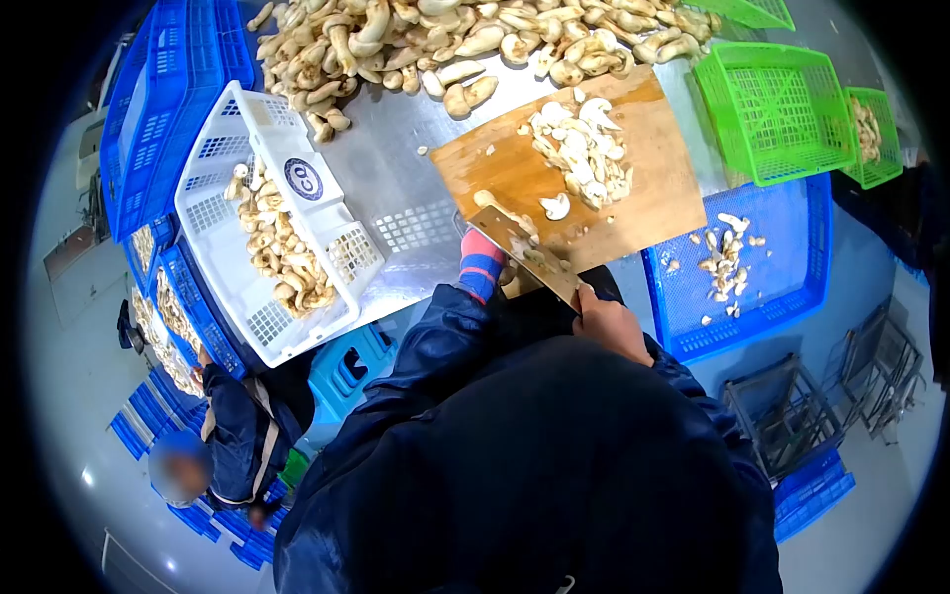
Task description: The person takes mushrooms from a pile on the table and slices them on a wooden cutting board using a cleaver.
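My right hand (609,325) grips the handle of a cleaver (532,259), its broad blade slanting up and left over the near left part of a wooden cutting board (658,129). My left hand (479,249), in a pink and blue striped glove, is at the board's near left edge beside the blade. The blade hides its fingers, so what they hold does not show. Just beyond the blade lies a long mushroom (507,214). Sliced mushrooms (584,148) are heaped on the board, with one slice (555,206) lying apart.
Whole mushrooms (396,45) pile up on the metal table (381,148). A white basket (213,213) of mushrooms stands left; a green basket (782,109) and a blue crate (683,337) with mushroom pieces are right. Another person (237,436) is at lower left near blue crates.
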`<state>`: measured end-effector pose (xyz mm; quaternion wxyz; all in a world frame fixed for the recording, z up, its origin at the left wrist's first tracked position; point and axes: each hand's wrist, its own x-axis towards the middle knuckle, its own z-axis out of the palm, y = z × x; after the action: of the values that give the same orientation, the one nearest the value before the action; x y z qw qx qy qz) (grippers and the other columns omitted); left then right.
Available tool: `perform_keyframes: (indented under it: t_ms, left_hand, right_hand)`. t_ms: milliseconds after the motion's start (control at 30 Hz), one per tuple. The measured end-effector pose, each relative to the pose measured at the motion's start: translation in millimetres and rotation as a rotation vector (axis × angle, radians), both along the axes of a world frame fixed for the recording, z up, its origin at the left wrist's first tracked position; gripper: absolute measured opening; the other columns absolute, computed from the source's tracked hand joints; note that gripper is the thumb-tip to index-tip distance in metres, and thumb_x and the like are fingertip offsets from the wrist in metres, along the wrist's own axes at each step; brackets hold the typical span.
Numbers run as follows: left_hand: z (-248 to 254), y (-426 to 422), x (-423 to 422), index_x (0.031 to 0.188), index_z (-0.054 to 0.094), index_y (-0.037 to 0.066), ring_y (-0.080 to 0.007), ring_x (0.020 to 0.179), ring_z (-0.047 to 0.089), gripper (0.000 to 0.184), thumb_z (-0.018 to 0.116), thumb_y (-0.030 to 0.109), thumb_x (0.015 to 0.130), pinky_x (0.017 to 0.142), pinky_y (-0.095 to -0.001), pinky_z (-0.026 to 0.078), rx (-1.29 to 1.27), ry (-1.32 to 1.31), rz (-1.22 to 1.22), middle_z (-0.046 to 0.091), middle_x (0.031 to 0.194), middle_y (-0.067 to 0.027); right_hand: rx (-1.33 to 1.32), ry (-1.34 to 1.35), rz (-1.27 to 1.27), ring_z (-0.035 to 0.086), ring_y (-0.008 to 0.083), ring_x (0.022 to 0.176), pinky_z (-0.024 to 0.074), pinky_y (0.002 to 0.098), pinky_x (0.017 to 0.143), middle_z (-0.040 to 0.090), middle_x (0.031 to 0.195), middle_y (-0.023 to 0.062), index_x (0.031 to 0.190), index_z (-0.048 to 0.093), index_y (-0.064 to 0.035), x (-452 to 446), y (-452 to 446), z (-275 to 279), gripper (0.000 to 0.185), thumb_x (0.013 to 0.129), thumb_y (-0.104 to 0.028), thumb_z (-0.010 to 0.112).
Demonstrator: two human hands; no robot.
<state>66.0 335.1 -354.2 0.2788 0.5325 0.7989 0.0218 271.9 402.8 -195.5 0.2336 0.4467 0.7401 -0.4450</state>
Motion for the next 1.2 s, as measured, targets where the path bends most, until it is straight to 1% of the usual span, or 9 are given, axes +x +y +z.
perform_keyframes:
  t_ms: [100,433,533,633,733,833,933,1033,1200]
  left_hand:
    - [3,3,-1,0.090,0.063,0.012,-0.0291,0.085,0.059,0.019,0.052,0.022,0.078,0.071,-0.0376,0.047,0.042,0.005,-0.008,0.063,0.089,-0.0101]
    - [8,3,-1,0.089,0.064,0.011,-0.0304,0.086,0.058,0.024,0.063,0.024,0.069,0.072,-0.0380,0.047,-0.037,-0.116,0.061,0.063,0.091,-0.0116]
    - [13,9,-3,0.105,0.062,0.013,-0.0268,0.102,0.055,0.029,0.051,0.025,0.081,0.083,-0.0344,0.045,-0.279,-0.021,-0.144,0.060,0.108,-0.0091]
    - [-15,-4,0,0.094,0.065,0.011,-0.0293,0.095,0.055,0.030,0.066,0.022,0.066,0.077,-0.0369,0.046,-0.044,0.062,-0.170,0.062,0.098,-0.0110]
    - [-16,-4,2,0.093,0.065,0.011,-0.0276,0.099,0.053,0.031,0.067,0.022,0.064,0.079,-0.0369,0.045,-0.109,-0.023,-0.068,0.062,0.099,-0.0088]
    - [-10,-4,-1,0.090,0.062,0.009,-0.0262,0.087,0.058,0.027,0.067,0.018,0.065,0.072,-0.0342,0.047,0.074,-0.040,-0.126,0.063,0.091,-0.0100]
    - [-10,-1,0,0.090,0.057,0.005,-0.0236,0.070,0.060,0.025,0.066,0.015,0.069,0.061,-0.0315,0.048,-0.094,-0.453,0.380,0.063,0.081,-0.0116]
    - [32,18,8,0.090,0.051,0.003,-0.0206,0.057,0.059,0.026,0.066,0.013,0.072,0.051,-0.0297,0.047,-0.043,-0.532,0.761,0.062,0.073,-0.0127]
    - [17,5,1,0.094,0.053,0.004,-0.0189,0.061,0.059,0.023,0.062,0.018,0.079,0.050,-0.0301,0.045,-0.062,-0.987,1.034,0.061,0.073,-0.0077]
  right_hand:
    - [0.092,0.093,-0.019,0.059,0.0390,0.061,0.0477,0.0474,0.055,0.059,0.063,0.0211,0.089,0.049,-0.0007,2,-2,-4,0.018,0.075,-0.011,0.054]
    - [0.129,0.106,0.039,0.059,0.0379,0.058,0.0477,0.0472,0.053,0.058,0.060,0.0208,0.088,0.051,-0.0001,2,7,-7,0.018,0.074,-0.010,0.053]
    - [0.158,0.096,0.066,0.059,0.0375,0.057,0.0477,0.0471,0.052,0.058,0.059,0.0208,0.089,0.050,0.0005,-3,6,-7,0.018,0.074,-0.009,0.052]
    - [0.167,0.087,0.074,0.059,0.0376,0.057,0.0478,0.0470,0.052,0.058,0.060,0.0212,0.089,0.050,0.0010,-8,6,-7,0.018,0.074,-0.008,0.052]
    - [0.165,0.077,0.075,0.060,0.0377,0.058,0.0481,0.0469,0.053,0.058,0.060,0.0217,0.089,0.051,0.0014,-11,8,-6,0.017,0.075,-0.008,0.051]
    - [0.158,0.064,0.066,0.059,0.0388,0.062,0.0476,0.0476,0.057,0.059,0.064,0.0228,0.090,0.052,0.0006,-13,10,-10,0.018,0.075,-0.009,0.051]
    - [0.135,0.096,0.042,0.059,0.0402,0.068,0.0471,0.0487,0.062,0.059,0.069,0.0240,0.090,0.055,-0.0004,-23,13,-31,0.019,0.075,-0.010,0.051]
    - [0.169,0.153,0.021,0.060,0.0397,0.068,0.0483,0.0479,0.063,0.060,0.069,0.0242,0.084,0.058,0.0023,-51,20,-58,0.017,0.075,-0.011,0.051]
    - [0.041,0.174,-0.026,0.059,0.0412,0.071,0.0476,0.0461,0.067,0.058,0.073,0.0273,0.085,0.061,0.0040,-49,47,-89,0.025,0.072,-0.016,0.053]
